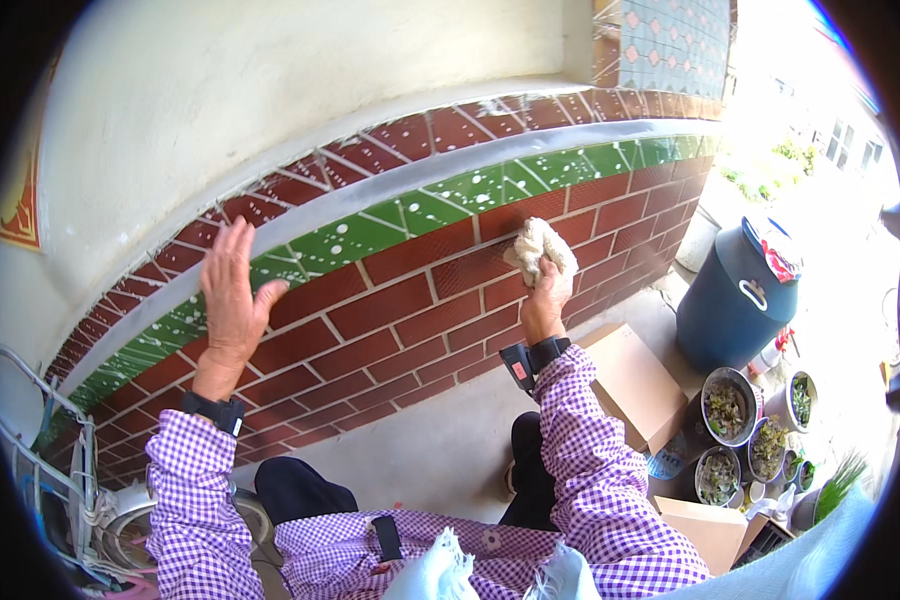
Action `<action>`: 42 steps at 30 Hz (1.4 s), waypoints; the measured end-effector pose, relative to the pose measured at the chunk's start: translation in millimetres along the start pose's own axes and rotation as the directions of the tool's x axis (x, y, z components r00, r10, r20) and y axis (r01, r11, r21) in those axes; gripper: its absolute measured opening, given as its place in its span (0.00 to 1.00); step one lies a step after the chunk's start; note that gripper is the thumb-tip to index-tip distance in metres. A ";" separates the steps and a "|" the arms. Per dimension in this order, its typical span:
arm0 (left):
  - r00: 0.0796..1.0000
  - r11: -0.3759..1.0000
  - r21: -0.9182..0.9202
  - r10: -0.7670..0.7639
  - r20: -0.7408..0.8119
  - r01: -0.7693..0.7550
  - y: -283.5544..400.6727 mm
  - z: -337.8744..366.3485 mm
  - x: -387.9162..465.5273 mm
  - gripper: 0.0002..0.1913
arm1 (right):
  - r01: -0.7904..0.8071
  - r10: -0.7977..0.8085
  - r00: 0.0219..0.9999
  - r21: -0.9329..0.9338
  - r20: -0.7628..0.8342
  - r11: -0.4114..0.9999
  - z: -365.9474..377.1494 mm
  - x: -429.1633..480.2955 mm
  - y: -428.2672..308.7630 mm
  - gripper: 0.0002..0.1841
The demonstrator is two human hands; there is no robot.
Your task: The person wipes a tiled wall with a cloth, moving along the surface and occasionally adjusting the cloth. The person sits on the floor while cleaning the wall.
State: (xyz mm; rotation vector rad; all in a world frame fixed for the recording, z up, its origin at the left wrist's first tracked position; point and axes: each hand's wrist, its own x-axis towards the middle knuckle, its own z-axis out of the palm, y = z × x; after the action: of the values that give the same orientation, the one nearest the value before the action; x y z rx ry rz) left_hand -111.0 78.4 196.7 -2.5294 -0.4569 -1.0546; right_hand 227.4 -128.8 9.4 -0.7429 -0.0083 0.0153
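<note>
My right hand (546, 304) grips a bunched, off-white cloth (541, 251) against the dark red brick-pattern tiles (394, 300) of the wall. To the left, my left hand (232, 289) is spread, its fingers over the grey ledge (390, 180) and its thumb over the green tile band (367, 231). Whether that palm presses on the wall I cannot tell. White spots and splashes mark the green band and the dark red tiles (397, 142) above the ledge. Both wrists wear black straps below purple checked sleeves.
A lidded blue barrel (735, 300) stands on the right. Beside it are cardboard boxes (637, 382) and several potted plants (727, 405). At the lower left is a metal-framed cart or chair (52, 435). Concrete floor (420, 442) runs along the wall's foot.
</note>
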 end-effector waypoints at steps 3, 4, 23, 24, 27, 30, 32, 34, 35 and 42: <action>0.999 0.998 0.067 -0.002 0.036 -0.001 6.1 21.1 -6.1 0.53 | 0.131 -0.129 0.989 0.023 -0.075 0.991 11.7 3.2 -28.8 0.17; 1.000 0.996 0.088 -0.001 0.016 0.000 5.6 26.9 -7.7 0.55 | 0.176 -0.177 0.984 0.092 0.002 0.980 18.8 4.0 -39.5 0.17; 0.988 0.967 0.255 0.045 -0.145 -0.006 -6.2 59.3 -12.8 0.51 | 0.875 -0.564 0.269 -0.443 0.781 -0.196 46.9 64.3 -83.0 0.26; 0.986 0.960 0.279 0.054 -0.157 -0.008 -7.4 61.6 -12.6 0.51 | 0.846 -0.580 0.310 -0.497 0.753 -0.193 38.8 82.3 -86.5 0.26; 0.978 0.952 0.307 0.064 -0.197 0.000 -11.0 67.7 -13.4 0.49 | 0.738 -0.717 0.421 -0.669 0.556 -0.085 24.2 143.1 -96.4 0.24; 0.971 0.945 0.328 0.078 -0.226 0.000 -14.8 72.4 -14.3 0.47 | 0.449 -0.664 0.652 -0.892 0.366 -0.051 12.7 213.6 -121.0 0.25; 0.970 0.942 0.335 0.086 -0.229 -0.004 -16.6 74.6 -14.7 0.46 | 0.236 -0.506 0.844 -0.970 0.177 0.055 -4.0 247.3 -129.6 0.27; 0.968 0.943 0.334 0.079 -0.237 0.005 -17.7 75.8 -15.0 0.45 | 0.157 -0.462 0.869 -0.984 0.179 -0.086 -20.1 266.9 -127.8 0.24; 0.966 0.938 0.347 0.084 -0.243 0.006 -17.9 76.4 -14.9 0.45 | 0.285 -0.493 0.848 -0.952 0.196 0.112 -23.0 269.8 -114.1 0.24; 0.963 0.930 0.367 0.094 -0.251 0.004 -18.9 76.7 -14.0 0.44 | 0.406 -0.539 0.792 -0.906 0.287 0.115 -16.7 184.1 -8.4 0.30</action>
State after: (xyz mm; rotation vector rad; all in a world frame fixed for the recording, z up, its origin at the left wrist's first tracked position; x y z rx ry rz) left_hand -81.6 127.0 140.0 -2.0305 -0.4660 -1.1495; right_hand 411.8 -143.2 3.2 -1.9822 -0.1697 -0.7633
